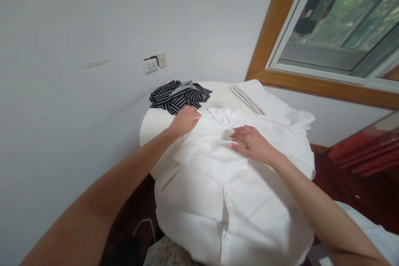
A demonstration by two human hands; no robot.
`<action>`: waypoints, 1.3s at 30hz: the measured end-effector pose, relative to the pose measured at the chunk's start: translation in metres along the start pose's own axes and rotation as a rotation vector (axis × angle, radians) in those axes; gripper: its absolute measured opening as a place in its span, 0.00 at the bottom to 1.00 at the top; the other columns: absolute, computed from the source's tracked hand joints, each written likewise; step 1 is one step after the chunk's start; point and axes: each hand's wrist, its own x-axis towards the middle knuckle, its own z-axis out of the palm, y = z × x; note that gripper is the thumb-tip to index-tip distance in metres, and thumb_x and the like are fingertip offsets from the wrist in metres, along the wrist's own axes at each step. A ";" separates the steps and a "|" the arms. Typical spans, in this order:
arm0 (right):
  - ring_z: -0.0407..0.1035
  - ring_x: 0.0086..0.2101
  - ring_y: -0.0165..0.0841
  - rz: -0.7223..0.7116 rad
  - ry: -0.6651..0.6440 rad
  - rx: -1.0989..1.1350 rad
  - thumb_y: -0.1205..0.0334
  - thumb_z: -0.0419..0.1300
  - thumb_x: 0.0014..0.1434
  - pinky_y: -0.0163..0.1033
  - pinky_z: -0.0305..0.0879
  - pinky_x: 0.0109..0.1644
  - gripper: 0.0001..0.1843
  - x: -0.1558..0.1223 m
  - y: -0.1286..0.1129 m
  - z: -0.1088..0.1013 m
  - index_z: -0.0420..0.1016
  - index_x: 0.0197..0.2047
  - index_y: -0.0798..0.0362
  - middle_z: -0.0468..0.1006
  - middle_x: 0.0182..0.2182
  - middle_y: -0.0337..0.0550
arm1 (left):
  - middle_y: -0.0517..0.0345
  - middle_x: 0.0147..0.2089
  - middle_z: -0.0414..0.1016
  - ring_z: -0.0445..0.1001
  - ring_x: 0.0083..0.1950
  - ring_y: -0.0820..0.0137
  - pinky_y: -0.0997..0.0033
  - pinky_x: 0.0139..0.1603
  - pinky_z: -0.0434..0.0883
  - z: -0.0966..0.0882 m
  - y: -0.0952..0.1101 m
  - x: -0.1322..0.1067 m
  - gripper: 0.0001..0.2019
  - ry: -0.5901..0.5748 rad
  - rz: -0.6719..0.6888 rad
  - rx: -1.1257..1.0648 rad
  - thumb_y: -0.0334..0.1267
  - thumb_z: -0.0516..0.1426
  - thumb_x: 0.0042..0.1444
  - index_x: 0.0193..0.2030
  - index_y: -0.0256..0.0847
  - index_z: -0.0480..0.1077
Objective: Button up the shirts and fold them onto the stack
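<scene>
A white button-up shirt [199, 199] lies spread over a round cream table [148, 131]. Its buttoned front faces up, the collar points to the far side, and the lower part hangs over the near edge. My left hand [186, 121] is at the shirt's upper left edge beside the collar, fingers closed on the cloth. On the upper front rests my right hand [253, 144], thumb and fingers apart, touching the fabric beside a raised crease. Just beyond my left hand sits a bunched black-and-white striped cloth [177, 95].
Folded white cloth [254, 93] lies at the table's back right. A wall with a socket [150, 65] stands behind, and a wood-framed window [324, 85] is to the right. A white cable [146, 221] and a dark object [126, 250] are at lower left.
</scene>
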 end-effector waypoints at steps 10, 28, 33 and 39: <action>0.74 0.43 0.41 0.114 -0.206 0.023 0.33 0.39 0.64 0.39 0.63 0.41 0.37 0.086 -0.059 0.030 0.79 0.43 0.52 0.81 0.40 0.51 | 0.44 0.55 0.71 0.62 0.58 0.58 0.57 0.59 0.57 0.025 -0.026 0.046 0.20 -0.079 -0.015 0.107 0.43 0.44 0.66 0.46 0.37 0.75; 0.69 0.41 0.36 -0.249 0.067 0.539 0.59 0.53 0.64 0.43 0.62 0.50 0.10 -0.022 -0.018 -0.032 0.72 0.45 0.51 0.75 0.39 0.45 | 0.42 0.45 0.69 0.66 0.50 0.54 0.58 0.53 0.61 0.024 -0.064 0.044 0.26 -0.019 0.033 0.145 0.60 0.47 0.61 0.40 0.35 0.69; 0.70 0.36 0.38 -0.071 0.099 0.668 0.38 0.48 0.64 0.42 0.65 0.43 0.27 -0.098 0.025 -0.060 0.70 0.29 0.52 0.75 0.34 0.49 | 0.45 0.45 0.68 0.65 0.49 0.57 0.59 0.52 0.62 0.026 -0.093 0.044 0.20 -0.018 0.067 0.117 0.54 0.49 0.62 0.38 0.37 0.70; 0.71 0.36 0.39 0.155 0.209 0.476 0.37 0.50 0.62 0.41 0.65 0.42 0.27 -0.165 0.076 -0.049 0.76 0.32 0.51 0.75 0.33 0.50 | 0.46 0.50 0.68 0.63 0.52 0.57 0.57 0.52 0.62 0.025 -0.097 0.033 0.13 0.011 0.041 0.046 0.45 0.52 0.61 0.41 0.39 0.70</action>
